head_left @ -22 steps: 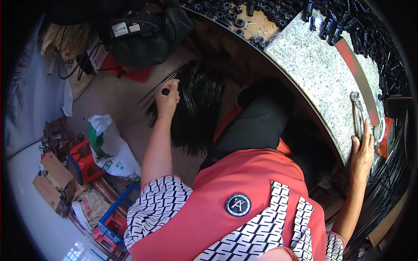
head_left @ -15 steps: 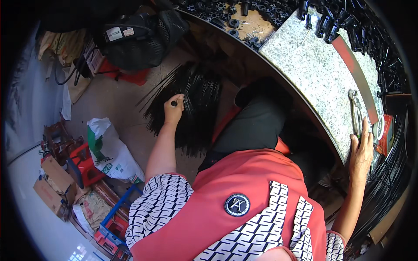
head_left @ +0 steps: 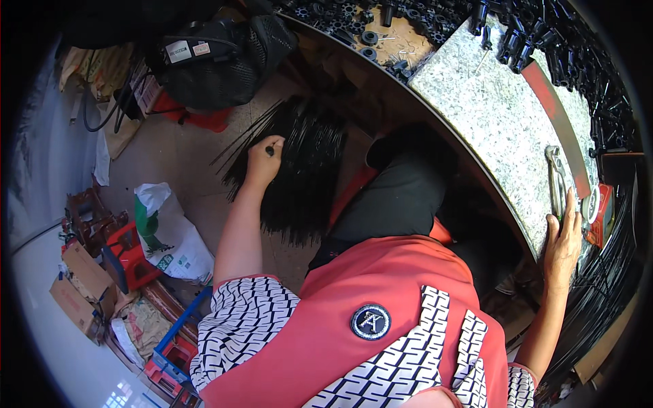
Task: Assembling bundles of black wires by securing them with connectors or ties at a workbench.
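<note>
My left hand [head_left: 262,164] is closed around a small black piece with a round end [head_left: 270,150]; the rest of it is hidden in the fist. The hand is above the near-left side of a thick bundle of long thin black rods [head_left: 306,177], which fan out low beside my leg. On the right, my right hand [head_left: 563,251] lies open with fingers stretched over the edge of a speckled stone slab [head_left: 469,88]. Its fingertips are by the lower end of a metal pair of pliers [head_left: 555,177], with a red-and-dark curved strip [head_left: 554,119] beyond.
Many black plastic parts [head_left: 524,37] crowd the back of the bench. A small red box [head_left: 600,221] and more black rods [head_left: 598,299] are at the far right. To the left are a black mesh bag [head_left: 224,68], a white-and-green sack [head_left: 173,234], a blue crate [head_left: 180,333] and cardboard boxes [head_left: 78,292].
My left hand has shifted slightly to the left and away from me, still closed on the black piece. My right hand stays at the slab's edge.
</note>
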{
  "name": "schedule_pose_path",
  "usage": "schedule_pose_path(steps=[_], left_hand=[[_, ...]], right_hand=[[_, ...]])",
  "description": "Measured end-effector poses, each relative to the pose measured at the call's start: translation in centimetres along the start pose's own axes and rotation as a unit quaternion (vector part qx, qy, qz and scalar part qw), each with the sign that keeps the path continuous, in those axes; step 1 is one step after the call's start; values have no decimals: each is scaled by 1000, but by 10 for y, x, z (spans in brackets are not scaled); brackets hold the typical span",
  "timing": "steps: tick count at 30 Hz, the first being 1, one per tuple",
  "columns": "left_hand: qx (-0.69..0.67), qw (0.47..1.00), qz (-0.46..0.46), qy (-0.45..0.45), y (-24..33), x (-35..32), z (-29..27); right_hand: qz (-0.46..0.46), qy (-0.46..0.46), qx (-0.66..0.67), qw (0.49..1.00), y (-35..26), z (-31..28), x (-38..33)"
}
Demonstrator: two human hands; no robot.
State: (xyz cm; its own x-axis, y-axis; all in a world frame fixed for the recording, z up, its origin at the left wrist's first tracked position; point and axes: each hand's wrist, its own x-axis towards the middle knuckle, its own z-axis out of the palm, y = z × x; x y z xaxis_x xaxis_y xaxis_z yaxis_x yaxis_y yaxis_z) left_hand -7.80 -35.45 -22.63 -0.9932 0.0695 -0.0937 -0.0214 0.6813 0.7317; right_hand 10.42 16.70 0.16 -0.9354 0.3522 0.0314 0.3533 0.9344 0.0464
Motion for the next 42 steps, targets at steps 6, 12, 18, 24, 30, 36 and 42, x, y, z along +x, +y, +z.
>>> schedule_pose_path(steps=[6,12,18,24,30,36,42], left_hand=[[-41,975,-151,-157,26,13,58],[134,941,-165,-264,29,19,91],[131,956,-121,-232,1,24,97],[174,957,154,-176,-37,5,101],[104,974,64,-190,-29,-8,111],[93,964,172,-180,103,0,99],[71,948,266,-160,154,14,105]], right_hand=[[-12,2,-9,1000,-5,-3,-3],[-31,20,-16,999,-12,0,-2],[0,38,-59,998,-13,-8,-3],[-56,63,-5,996,-17,-23,3],[-26,173,3,985,31,-28,-45],[200,218,-171,940,139,-75,-99],[403,177,-272,856,274,-89,-152]])
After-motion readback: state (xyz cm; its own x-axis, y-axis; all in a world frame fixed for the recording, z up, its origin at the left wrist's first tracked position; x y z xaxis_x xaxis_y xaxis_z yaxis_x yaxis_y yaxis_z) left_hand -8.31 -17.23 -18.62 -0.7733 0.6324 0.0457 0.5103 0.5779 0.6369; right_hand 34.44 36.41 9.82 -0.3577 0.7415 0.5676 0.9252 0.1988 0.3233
